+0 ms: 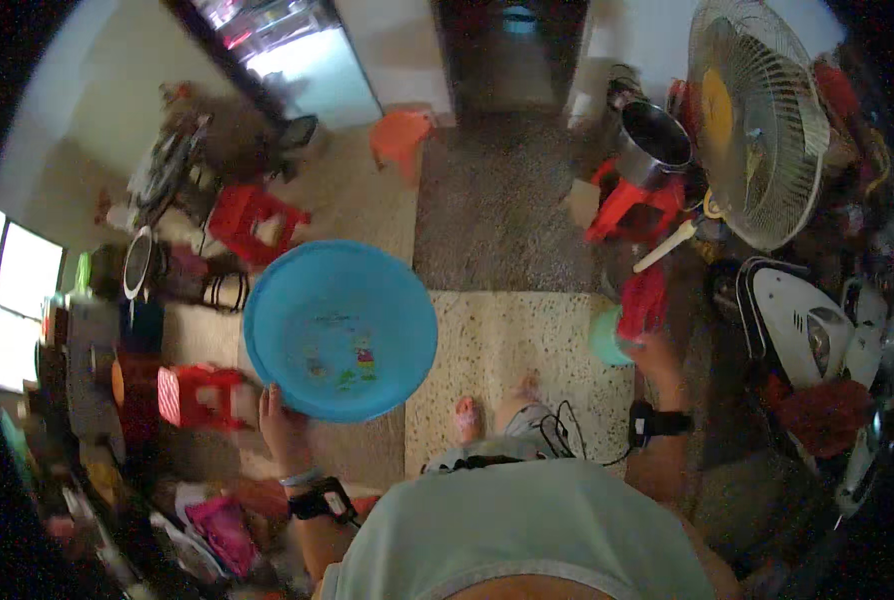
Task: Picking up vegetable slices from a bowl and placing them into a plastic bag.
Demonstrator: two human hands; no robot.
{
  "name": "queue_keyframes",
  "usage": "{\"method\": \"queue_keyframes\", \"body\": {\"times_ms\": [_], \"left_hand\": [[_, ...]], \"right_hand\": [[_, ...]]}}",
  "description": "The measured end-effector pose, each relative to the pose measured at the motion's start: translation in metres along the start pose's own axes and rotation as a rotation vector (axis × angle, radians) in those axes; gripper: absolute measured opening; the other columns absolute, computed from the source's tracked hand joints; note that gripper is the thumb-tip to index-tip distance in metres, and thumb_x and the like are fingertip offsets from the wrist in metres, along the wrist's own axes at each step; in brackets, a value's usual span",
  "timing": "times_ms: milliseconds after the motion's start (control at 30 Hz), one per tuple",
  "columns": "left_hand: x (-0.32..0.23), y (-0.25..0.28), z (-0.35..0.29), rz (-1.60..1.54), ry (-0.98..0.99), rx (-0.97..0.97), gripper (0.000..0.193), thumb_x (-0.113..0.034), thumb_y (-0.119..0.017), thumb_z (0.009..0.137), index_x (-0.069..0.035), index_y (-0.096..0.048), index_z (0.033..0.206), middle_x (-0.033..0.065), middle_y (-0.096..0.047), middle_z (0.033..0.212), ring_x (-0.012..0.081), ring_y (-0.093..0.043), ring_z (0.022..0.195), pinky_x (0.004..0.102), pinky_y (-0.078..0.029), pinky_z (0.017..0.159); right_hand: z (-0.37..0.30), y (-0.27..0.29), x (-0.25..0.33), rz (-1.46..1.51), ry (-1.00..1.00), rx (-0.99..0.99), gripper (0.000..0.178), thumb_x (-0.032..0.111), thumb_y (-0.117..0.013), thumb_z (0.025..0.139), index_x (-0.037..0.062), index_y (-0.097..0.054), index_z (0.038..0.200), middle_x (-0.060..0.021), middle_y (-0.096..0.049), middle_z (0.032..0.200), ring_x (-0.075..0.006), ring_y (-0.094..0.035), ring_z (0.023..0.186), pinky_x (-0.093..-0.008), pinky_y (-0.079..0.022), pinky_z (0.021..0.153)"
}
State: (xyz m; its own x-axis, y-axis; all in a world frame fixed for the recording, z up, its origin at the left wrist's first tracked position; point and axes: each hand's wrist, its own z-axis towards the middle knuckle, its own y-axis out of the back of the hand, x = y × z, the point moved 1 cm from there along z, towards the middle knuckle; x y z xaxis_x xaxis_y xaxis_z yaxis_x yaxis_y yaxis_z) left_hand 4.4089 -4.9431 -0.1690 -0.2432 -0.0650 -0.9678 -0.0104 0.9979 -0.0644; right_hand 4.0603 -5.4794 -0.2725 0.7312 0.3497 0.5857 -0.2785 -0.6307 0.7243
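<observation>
Pale green shirt [507,530] filling the foreground, blue basin [367,290] meeting the left hand [284,425]

Below the camera, the shirt is covering the person's front, and bare feet [469,415] are showing just beyond it on the speckled floor [507,345]. The blue basin is lying ahead of the left hand and a little to its right, its round inside facing up and showing small printed figures. The left hand is touching the near-left part of the rim, its fingers bending up against the edge and seeming to be pinching it; the thumb is not showing clearly. Whether anything beneath is also bearing the basin, I cannot tell.

Well to the right of the basin, the right hand [655,352] is blurring. It is reaching just beside a pale green round thing [607,338] and a red thing [644,305], and I cannot tell whether its fingers are closing on either. Dark straps [657,426] are circling both wrists.

Around them, one red stool [257,222] is standing beyond the basin's far-left side and a red-and-white stool [205,397] is standing left of the left hand. Farther off, an orange stool [402,138] is standing near the wall, while at right a metal pot [655,145] is resting on a red stand [632,215] beside a large fan [767,130].
</observation>
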Motion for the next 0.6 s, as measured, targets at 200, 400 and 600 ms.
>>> {"method": "queue_keyframes", "body": {"times_ms": [200,400,600], "left_hand": [[0.01,-0.175,0.144,-0.256,0.149,0.283,0.026,-0.022,-0.057,0.094,-0.005,-0.053,0.113,0.0082,-0.061,0.107,0.0213,-0.061,0.094,0.034,-0.054,0.074],[-0.01,-0.298,0.212,-0.325,0.2,0.16,0.023,-0.018,-0.054,0.094,-0.004,-0.05,0.112,0.0089,-0.059,0.107,0.0214,-0.059,0.095,0.0366,-0.051,0.076],[0.0,-0.386,0.326,-0.268,0.298,0.222,0.016,-0.017,-0.054,0.093,-0.002,-0.056,0.097,0.0064,-0.061,0.089,0.0171,-0.059,0.076,0.0315,-0.05,0.067]], "right_hand": [[0.143,0.032,0.016,-0.279,0.023,-0.021,0.027,0.025,-0.07,0.077,0.0072,-0.067,0.097,-0.0161,-0.067,0.086,-0.0297,-0.065,0.082,-0.0395,-0.051,0.073],[0.329,0.085,0.182,-0.166,0.142,0.061,0.024,0.023,-0.066,0.079,0.0042,-0.064,0.095,-0.0159,-0.066,0.082,-0.0296,-0.065,0.077,-0.039,-0.051,0.069],[0.495,0.119,0.267,-0.117,0.378,-0.089,0.031,0.025,-0.06,0.084,0.0041,-0.064,0.106,-0.0196,-0.066,0.097,-0.037,-0.065,0.083,-0.0435,-0.052,0.074]]}}
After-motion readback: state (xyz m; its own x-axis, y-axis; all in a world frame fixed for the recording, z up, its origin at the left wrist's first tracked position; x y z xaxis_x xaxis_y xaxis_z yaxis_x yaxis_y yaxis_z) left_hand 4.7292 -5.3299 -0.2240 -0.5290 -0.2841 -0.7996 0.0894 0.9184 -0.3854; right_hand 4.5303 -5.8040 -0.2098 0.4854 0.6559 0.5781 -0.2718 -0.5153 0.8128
